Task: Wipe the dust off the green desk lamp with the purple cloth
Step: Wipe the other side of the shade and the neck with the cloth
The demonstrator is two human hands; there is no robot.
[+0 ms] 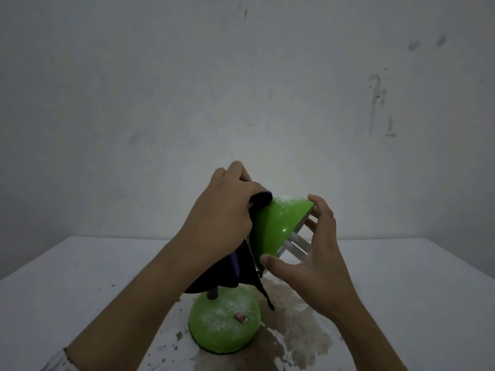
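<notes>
While your left hand (pixel 227 207) grips the cloth (pixel 238 269) against the lamp (pixel 278 226) at frame centre, your right hand (pixel 316 263) holds its shade rim with curled fingers.

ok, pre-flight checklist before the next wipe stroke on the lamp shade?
1. Purple cloth gripped by the left hand: ok.
2. Cloth touching the lamp shade: ok, at its rear upper edge.
3. Right hand steadying the shade's rim: ok, thumb and fingers on it.
4. Dust on the shade: not ok, white specks show near the top.
5. Dust on the lamp base: not ok, speckled white.
6. Base flat on the table: ok; the cloth's hanging tail is near the stem.
</notes>
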